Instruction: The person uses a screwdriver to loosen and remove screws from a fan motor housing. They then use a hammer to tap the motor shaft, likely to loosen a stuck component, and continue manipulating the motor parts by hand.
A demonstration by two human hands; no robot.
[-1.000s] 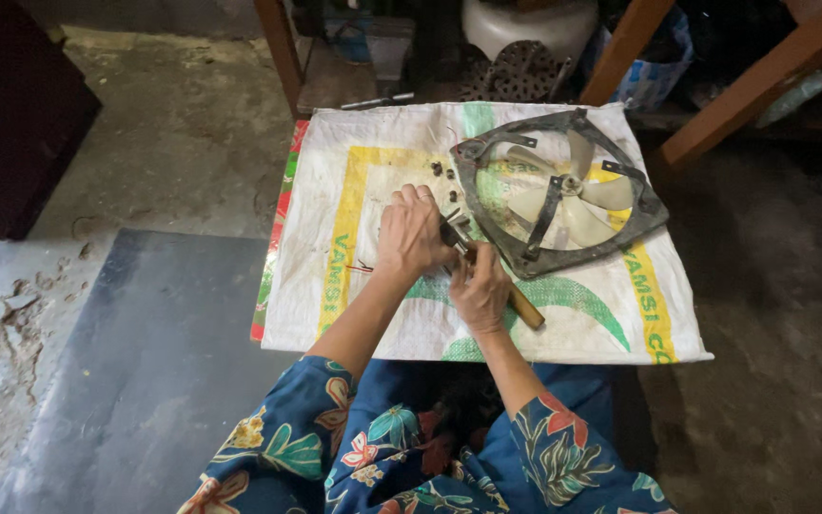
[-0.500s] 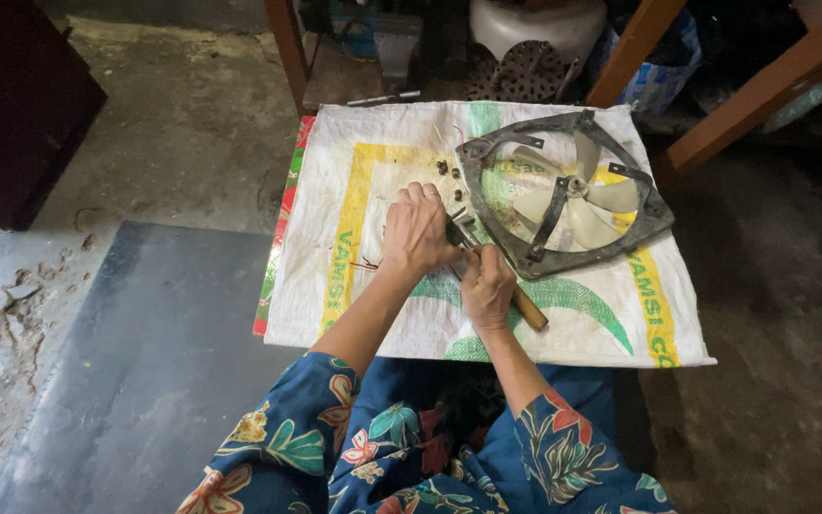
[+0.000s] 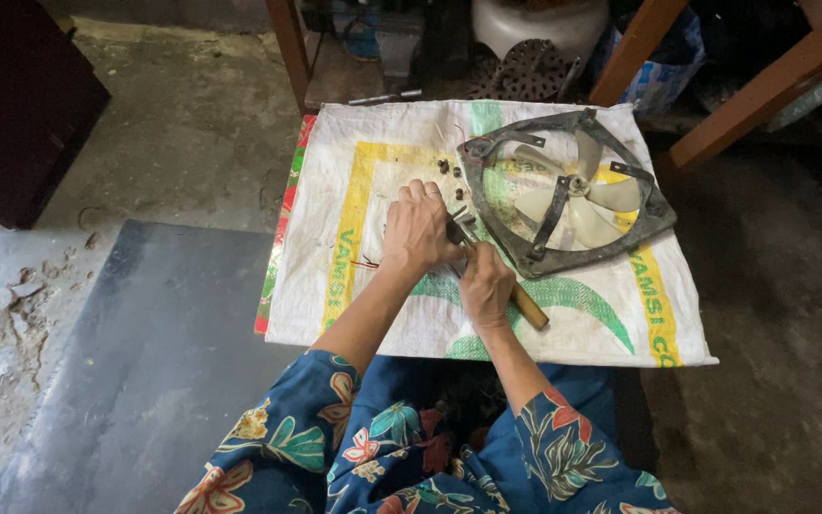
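Observation:
A dusty exhaust fan (image 3: 573,195) with pale blades in a dark square frame lies on a white woven sack (image 3: 373,162) spread on the floor. My left hand (image 3: 418,228) presses down on a small part just left of the fan's frame; the part is mostly hidden under my fingers. My right hand (image 3: 485,286) grips a wooden-handled tool (image 3: 528,306), whose metal head (image 3: 457,231) meets the spot under my left hand. A few small dark screws (image 3: 449,171) lie on the sack beside the frame.
A grey slab (image 3: 135,352) lies on the left, with a dark box (image 3: 11,105) beyond it. Wooden legs (image 3: 287,48) and slanted beams (image 3: 763,90) stand behind the sack, with a white pot (image 3: 525,19) and a dark round grille (image 3: 525,71) among them.
Both hands stay at the same spot beside the fan frame. The camera has shifted slightly; nothing else has visibly moved.

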